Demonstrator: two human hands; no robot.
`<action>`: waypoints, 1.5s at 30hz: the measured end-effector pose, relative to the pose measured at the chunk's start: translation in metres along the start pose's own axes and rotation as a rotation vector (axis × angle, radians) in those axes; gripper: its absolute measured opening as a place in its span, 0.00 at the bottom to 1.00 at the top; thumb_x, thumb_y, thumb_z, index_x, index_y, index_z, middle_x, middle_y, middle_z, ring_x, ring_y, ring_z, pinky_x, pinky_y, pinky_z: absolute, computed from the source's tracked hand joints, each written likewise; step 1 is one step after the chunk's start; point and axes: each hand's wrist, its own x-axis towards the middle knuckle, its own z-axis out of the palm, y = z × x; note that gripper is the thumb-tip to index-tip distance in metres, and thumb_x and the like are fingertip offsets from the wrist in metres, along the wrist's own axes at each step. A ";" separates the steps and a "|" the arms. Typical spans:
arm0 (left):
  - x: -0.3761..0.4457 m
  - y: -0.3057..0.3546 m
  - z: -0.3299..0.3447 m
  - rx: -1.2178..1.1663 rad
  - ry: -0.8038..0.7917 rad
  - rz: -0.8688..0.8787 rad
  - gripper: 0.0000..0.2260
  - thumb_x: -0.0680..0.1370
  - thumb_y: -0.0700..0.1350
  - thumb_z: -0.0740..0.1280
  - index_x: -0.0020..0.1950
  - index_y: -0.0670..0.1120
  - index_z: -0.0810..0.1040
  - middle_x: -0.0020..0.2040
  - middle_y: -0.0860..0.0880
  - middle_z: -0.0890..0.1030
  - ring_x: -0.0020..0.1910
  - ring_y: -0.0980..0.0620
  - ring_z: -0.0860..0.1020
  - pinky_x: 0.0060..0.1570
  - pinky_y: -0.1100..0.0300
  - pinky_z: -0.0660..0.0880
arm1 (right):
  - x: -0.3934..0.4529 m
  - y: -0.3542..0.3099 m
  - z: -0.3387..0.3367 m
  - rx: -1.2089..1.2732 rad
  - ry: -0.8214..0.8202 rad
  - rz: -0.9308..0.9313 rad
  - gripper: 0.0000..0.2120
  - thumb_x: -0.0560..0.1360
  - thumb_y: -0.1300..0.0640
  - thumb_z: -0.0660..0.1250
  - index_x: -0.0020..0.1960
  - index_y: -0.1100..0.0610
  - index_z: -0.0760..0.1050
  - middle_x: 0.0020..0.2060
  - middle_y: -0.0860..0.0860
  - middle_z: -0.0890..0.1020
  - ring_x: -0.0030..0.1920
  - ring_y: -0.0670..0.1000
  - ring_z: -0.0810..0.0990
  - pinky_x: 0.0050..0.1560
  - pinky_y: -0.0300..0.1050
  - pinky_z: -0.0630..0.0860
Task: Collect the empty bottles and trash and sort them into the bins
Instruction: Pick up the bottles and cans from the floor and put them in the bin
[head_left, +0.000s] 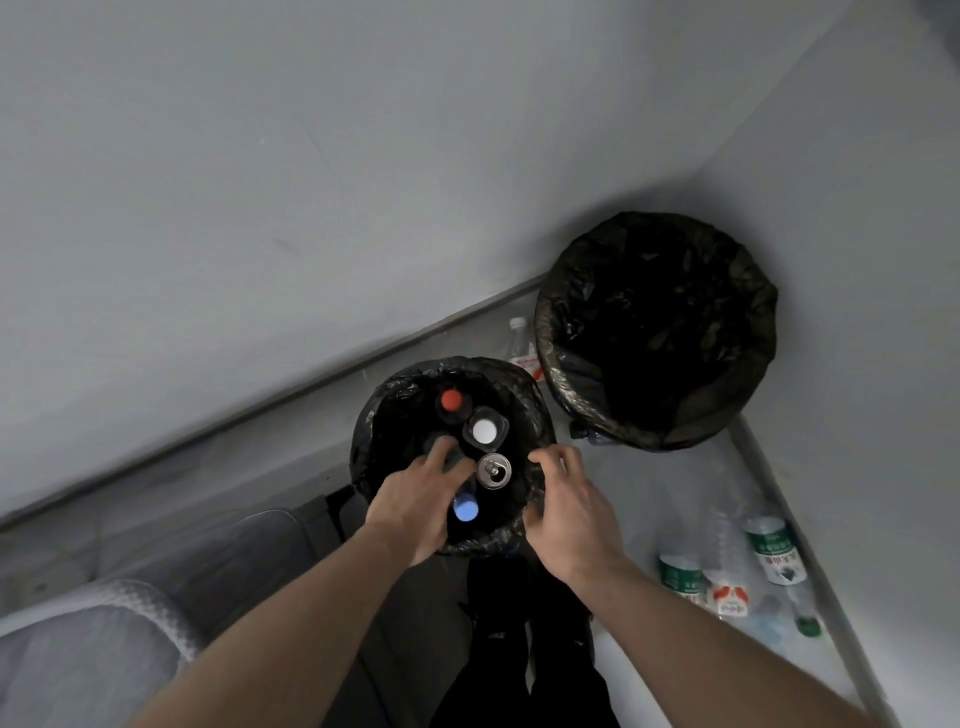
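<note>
Two bins lined with black bags are seen from above in the corner of a pale-walled room. The smaller bin (519, 395) is packed with upright containers: a bottle with a red cap (451, 399), one with a white cap (484, 430), one with a blue cap (465, 509), and a metal can (494, 471) whose opened pull-tab top faces up.

The left hand (415, 499) is lowered into this bin, its fingers curled around a dark bottle (457, 457) between the blue cap and the can; no label on it can be made out. The right hand (569, 499) is placed at the bin's right rim, fingers bent over the bag's edge and gripping it.

The larger bin (655, 332) is set further back in the corner, its inside too dark to read. A clear bottle with a white cap and a red-and-white label (522, 348) stands between the two bins against the wall; its print is too blurred to read. To the right, several clear bottles (727, 566) lie on the floor, two with green labels, one with a red-and-white label; the writing is illegible. A grey cushion (93, 644) is seen at lower left.
</note>
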 end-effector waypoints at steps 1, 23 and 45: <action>0.000 0.002 0.001 0.023 -0.035 0.041 0.30 0.72 0.40 0.70 0.70 0.57 0.65 0.73 0.51 0.58 0.58 0.44 0.77 0.46 0.49 0.78 | -0.001 0.002 0.000 0.003 0.005 -0.001 0.24 0.74 0.58 0.68 0.67 0.46 0.65 0.66 0.43 0.64 0.50 0.51 0.81 0.49 0.46 0.78; 0.006 0.009 -0.006 -0.236 0.093 -0.295 0.15 0.73 0.44 0.67 0.60 0.51 0.75 0.65 0.51 0.64 0.57 0.42 0.75 0.53 0.47 0.77 | -0.017 0.020 0.000 0.064 -0.087 0.037 0.28 0.73 0.60 0.67 0.70 0.47 0.63 0.70 0.46 0.61 0.47 0.52 0.80 0.47 0.45 0.77; -0.011 0.001 -0.041 -0.229 0.070 -0.301 0.31 0.77 0.42 0.67 0.79 0.48 0.61 0.79 0.47 0.55 0.70 0.38 0.71 0.67 0.46 0.72 | -0.039 0.011 -0.049 0.093 -0.135 0.115 0.35 0.74 0.58 0.66 0.77 0.48 0.57 0.76 0.49 0.56 0.68 0.57 0.71 0.65 0.49 0.73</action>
